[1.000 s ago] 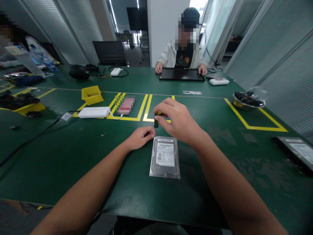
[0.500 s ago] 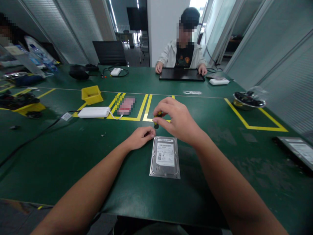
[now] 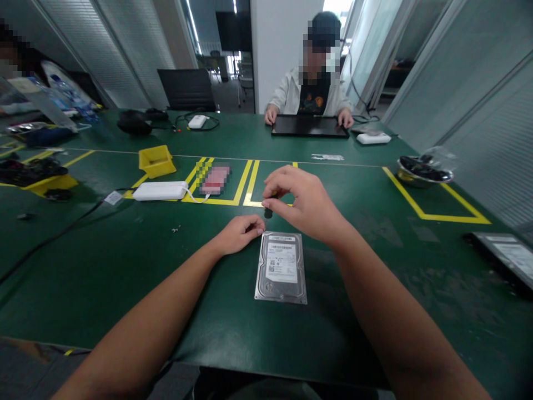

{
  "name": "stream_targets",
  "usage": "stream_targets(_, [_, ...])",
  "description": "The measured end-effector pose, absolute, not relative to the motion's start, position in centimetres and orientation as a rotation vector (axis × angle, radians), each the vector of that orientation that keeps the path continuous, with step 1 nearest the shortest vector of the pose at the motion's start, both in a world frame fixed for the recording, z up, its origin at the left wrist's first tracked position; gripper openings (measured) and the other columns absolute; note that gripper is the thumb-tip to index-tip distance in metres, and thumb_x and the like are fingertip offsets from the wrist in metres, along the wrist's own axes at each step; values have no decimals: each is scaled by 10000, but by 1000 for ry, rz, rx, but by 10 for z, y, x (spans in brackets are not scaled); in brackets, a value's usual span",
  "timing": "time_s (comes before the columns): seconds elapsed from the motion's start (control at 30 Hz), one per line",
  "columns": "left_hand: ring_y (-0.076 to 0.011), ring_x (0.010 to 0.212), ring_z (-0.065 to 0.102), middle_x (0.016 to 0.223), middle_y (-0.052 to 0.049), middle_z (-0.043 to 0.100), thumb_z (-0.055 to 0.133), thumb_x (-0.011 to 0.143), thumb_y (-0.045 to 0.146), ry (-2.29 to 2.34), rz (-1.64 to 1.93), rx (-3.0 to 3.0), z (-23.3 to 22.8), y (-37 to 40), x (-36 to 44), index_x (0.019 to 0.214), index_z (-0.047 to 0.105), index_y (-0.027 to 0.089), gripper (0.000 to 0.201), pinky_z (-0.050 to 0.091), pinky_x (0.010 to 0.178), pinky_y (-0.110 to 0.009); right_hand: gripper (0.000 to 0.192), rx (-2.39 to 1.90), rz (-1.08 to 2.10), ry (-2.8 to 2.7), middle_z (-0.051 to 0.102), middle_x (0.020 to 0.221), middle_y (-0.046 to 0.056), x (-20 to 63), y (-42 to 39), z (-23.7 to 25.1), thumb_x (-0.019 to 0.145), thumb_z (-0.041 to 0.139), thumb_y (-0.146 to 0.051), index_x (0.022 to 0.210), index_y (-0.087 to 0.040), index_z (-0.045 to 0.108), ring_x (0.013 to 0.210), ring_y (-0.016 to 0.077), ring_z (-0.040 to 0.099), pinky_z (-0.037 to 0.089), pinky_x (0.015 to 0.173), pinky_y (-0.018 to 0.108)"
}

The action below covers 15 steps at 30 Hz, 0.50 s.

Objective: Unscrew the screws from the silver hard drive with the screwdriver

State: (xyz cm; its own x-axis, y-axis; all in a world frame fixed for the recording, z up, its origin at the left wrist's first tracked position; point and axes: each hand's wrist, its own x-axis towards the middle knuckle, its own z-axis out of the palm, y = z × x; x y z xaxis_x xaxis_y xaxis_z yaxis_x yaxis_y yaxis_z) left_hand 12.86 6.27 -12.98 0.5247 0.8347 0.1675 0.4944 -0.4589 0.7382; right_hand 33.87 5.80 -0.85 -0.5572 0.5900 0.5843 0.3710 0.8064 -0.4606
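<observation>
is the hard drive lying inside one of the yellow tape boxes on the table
No, the hard drive lies on bare green table nearer the person than the yellow tape lines, just below both hands.

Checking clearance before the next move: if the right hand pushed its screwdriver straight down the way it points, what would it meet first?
Likely the hard drive's far left corner: the right hand holds the screwdriver upright just above it, beside the left hand's fingertips. Depth is unclear.

A long green table (image 3: 125, 261) with yellow tape lines; slatted blinds (image 3: 104, 50) left, glass partitions (image 3: 458, 72) right, white pillar (image 3: 278, 44) far.
</observation>
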Motion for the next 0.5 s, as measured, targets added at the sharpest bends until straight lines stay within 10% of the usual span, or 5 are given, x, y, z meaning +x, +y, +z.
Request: stream_targets(0.5, [-150, 727, 540, 789, -2, 611, 533, 888, 225, 1080, 688, 2126, -130, 63, 128, 847, 604, 153, 109, 393, 674, -263, 191, -695, 414, -2164, 685, 1025, 48, 337, 61, -13, 782, 578, -55, 905, -175, 662, 961, 179, 625, 495, 849, 330])
